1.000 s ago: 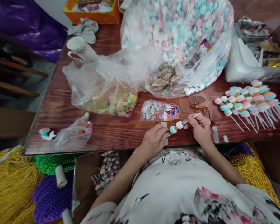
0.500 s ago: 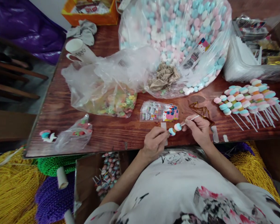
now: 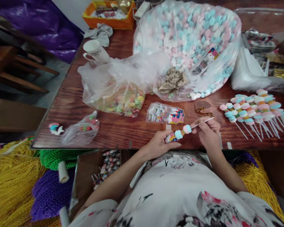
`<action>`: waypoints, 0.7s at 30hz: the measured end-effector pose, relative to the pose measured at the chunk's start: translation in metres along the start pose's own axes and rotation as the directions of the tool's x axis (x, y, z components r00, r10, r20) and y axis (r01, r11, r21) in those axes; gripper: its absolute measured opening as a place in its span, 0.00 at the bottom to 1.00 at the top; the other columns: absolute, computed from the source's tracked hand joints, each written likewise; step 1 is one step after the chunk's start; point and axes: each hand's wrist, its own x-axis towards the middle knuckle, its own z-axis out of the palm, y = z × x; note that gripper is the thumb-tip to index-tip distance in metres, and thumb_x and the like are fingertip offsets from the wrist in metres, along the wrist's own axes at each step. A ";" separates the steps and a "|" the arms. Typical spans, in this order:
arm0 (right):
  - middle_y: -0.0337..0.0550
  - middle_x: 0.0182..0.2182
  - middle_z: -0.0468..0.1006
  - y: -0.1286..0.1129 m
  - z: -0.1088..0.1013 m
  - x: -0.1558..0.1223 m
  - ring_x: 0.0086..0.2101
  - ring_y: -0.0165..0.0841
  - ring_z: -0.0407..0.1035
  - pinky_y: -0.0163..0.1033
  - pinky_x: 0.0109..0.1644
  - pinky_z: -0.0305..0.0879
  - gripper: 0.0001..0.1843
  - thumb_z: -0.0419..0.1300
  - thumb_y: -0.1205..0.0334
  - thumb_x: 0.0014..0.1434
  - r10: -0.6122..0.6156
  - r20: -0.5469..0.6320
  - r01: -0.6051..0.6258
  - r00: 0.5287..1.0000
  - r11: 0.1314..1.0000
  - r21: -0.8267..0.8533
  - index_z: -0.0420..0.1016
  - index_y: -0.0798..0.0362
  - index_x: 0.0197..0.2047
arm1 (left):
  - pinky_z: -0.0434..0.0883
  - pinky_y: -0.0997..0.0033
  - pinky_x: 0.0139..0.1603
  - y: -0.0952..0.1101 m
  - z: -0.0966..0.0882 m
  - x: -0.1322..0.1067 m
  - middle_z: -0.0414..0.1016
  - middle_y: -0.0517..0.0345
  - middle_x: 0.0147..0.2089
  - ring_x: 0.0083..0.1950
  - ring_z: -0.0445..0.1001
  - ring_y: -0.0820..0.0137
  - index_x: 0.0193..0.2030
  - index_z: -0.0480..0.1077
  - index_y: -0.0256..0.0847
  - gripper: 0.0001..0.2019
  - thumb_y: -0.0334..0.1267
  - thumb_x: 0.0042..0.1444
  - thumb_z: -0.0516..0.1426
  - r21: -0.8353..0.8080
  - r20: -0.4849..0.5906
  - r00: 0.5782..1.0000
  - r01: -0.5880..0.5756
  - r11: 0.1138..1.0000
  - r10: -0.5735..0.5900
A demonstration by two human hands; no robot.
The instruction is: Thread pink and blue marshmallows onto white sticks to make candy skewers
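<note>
Just over the table's front edge, a marshmallow skewer [image 3: 179, 134] of pink, white and blue pieces slants up to the right on a white stick. My left hand [image 3: 161, 143] is closed around its lower left end, where a colourful printed wrapper [image 3: 171, 138] shows; the fingers partly hide that end. The stick is pinched by my right hand [image 3: 209, 130] between thumb and fingers. Behind the skewer lies a stack of printed clear sachets [image 3: 164, 113]. Gold twist ties [image 3: 201, 111] rest beyond my right hand. Finished-looking marshmallow skewers [image 3: 248, 107] are piled at the right.
A big clear bag of marshmallows [image 3: 180, 31] fills the back. Left of it are a bag of gummy rings [image 3: 125, 102], a white mug [image 3: 96, 52] and an orange tray [image 3: 104, 23]. A plastic-lined box [image 3: 248, 77] stands at the right. More skewers [image 3: 110, 164] lie below the table edge.
The view has shifted, moving the table's things within the frame. My left hand has slid down to the skewer's end, exposing more marshmallow and the printed wrapper. My right hand still holds the stick.
</note>
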 end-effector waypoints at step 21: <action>0.39 0.30 0.82 0.006 0.000 -0.010 0.26 0.32 0.74 0.41 0.32 0.74 0.09 0.64 0.59 0.56 -0.104 0.172 0.108 0.980 0.994 -0.015 0.77 0.48 0.42 | 0.58 0.78 0.29 0.003 0.010 0.001 0.61 0.66 0.25 0.27 0.58 0.77 0.30 0.68 0.35 0.16 0.46 0.49 0.65 0.068 -0.124 0.992 -0.014 0.998 0.022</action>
